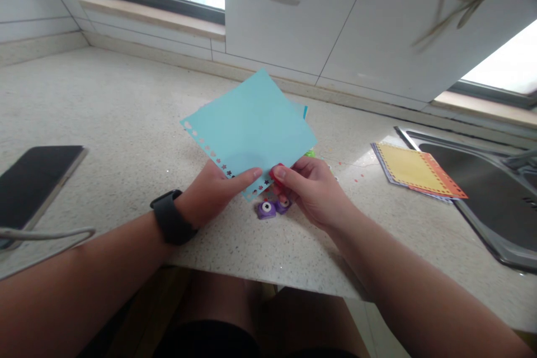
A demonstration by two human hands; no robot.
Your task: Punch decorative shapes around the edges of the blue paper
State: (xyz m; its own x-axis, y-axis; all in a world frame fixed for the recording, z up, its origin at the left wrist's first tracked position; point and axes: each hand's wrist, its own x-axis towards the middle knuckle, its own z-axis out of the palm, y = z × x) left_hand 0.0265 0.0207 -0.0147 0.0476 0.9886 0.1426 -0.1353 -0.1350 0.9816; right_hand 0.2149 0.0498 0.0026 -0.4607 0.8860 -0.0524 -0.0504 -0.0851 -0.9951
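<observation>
A light blue sheet of paper (255, 117) is held up above the counter, with a row of small punched shapes along its left edge and part of its lower right edge. My left hand (224, 187) grips it near the lower corner, thumb on top and the other fingers hidden beneath. In my right hand (308, 184) is a red craft punch (277, 172), set at the sheet's lower right edge with my thumb pressing on it. Just below the sheet, a purple craft punch (267, 210) stands on the counter, with a second purple punch (283, 205) beside it.
Yellow and orange punched sheets (415, 168) lie stacked over the rim of the metal sink (495, 190) at right. A dark tablet or phone (39, 184) rests at left, with a cable (50, 233) near my forearm. Something green (310, 153) peeks out behind the blue paper.
</observation>
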